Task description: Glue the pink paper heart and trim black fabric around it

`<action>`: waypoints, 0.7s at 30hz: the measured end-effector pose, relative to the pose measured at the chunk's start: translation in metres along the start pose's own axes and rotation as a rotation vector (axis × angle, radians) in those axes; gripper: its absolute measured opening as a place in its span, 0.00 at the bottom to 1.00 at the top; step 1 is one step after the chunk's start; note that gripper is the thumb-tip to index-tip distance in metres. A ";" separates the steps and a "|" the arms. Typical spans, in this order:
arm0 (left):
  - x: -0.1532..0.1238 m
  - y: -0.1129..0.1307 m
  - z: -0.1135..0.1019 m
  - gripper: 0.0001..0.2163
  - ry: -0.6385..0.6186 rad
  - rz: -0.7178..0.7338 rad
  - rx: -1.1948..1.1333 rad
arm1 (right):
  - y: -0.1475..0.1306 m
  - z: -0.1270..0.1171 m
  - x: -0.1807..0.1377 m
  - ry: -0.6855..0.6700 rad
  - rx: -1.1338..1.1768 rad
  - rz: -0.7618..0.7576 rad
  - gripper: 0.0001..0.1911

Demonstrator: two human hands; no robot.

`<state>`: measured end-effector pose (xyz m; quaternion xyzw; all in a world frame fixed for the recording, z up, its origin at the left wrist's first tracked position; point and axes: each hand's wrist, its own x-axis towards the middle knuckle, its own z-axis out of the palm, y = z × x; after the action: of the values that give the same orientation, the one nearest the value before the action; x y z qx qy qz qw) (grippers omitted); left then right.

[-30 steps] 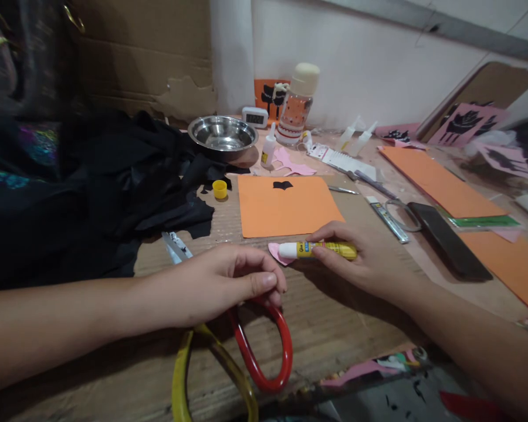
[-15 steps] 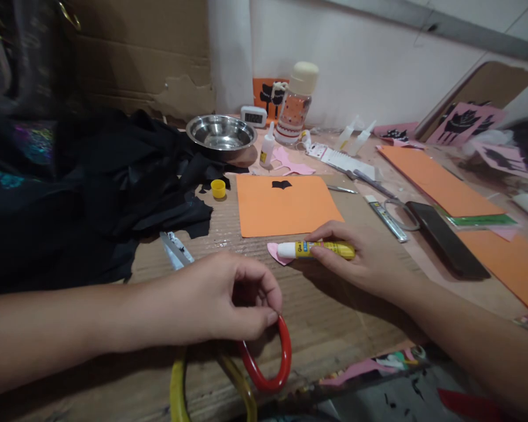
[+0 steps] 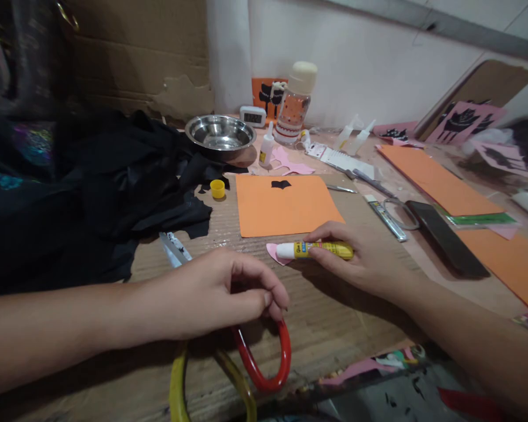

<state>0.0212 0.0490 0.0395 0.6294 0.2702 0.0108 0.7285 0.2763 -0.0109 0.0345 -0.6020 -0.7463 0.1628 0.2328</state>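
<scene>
My right hand (image 3: 356, 252) is closed around a yellow glue stick (image 3: 330, 250), held almost level. Its white end (image 3: 285, 251) rests over a small pink cutout (image 3: 273, 253) on the cardboard. My left hand (image 3: 242, 293) hovers above a red scissor handle (image 3: 268, 375), thumb and fingertips curled together; whatever is between them is hidden. A yellow handle (image 3: 178, 381) lies beside the red one, and metal blades (image 3: 172, 249) show beyond the left wrist. An orange sheet (image 3: 286, 214) bearing a small black piece (image 3: 280, 184) lies beyond both hands.
A yellow cap (image 3: 217, 189) sits left of the sheet near black fabric (image 3: 158, 193). At the back are a steel bowl (image 3: 220, 140), a glue bottle (image 3: 266, 146) and a drinking bottle (image 3: 295, 102). A dark phone-like slab (image 3: 446, 240) and a cutter blade case (image 3: 386, 218) lie right.
The left index finger has stretched out slightly and the left hand has shifted a little. The right hand and glue stick stay almost still over the pink cutout.
</scene>
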 end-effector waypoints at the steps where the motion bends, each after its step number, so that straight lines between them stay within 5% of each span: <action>1: 0.000 0.000 0.000 0.04 0.003 0.008 -0.006 | 0.000 0.000 0.000 0.000 0.004 -0.004 0.09; 13: 0.001 -0.005 -0.001 0.11 0.001 -0.046 -0.114 | 0.001 0.001 0.001 -0.012 -0.003 -0.016 0.07; 21: -0.003 -0.002 0.000 0.07 0.024 0.027 0.129 | 0.002 0.000 0.000 -0.015 -0.004 -0.034 0.08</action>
<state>0.0184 0.0477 0.0388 0.6784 0.2706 0.0107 0.6830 0.2775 -0.0107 0.0335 -0.5884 -0.7584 0.1616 0.2289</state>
